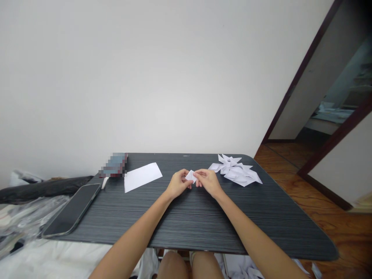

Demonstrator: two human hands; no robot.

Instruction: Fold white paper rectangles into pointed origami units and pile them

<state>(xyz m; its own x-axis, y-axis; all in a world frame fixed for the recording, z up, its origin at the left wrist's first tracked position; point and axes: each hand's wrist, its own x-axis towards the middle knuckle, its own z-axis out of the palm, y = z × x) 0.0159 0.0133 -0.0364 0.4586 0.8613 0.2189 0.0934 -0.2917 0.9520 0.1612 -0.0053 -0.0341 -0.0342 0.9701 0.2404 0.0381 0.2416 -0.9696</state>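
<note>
My left hand (178, 183) and my right hand (207, 181) meet over the middle of the dark striped table (203, 221). Both pinch a small folded piece of white paper (191, 176) between their fingertips, just above the tabletop. A flat white sheet of paper (142, 176) lies to the left of my hands. To the right sits a pile of folded white paper shapes (236, 170) with pointed tips.
A dark phone (72, 210) lies face up at the table's left edge. A blurred box-like object (114, 165) stands at the back left. A black bundle (43, 188) and clear plastic rest left of the table. Wooden floor and an open doorway (334, 116) are at right.
</note>
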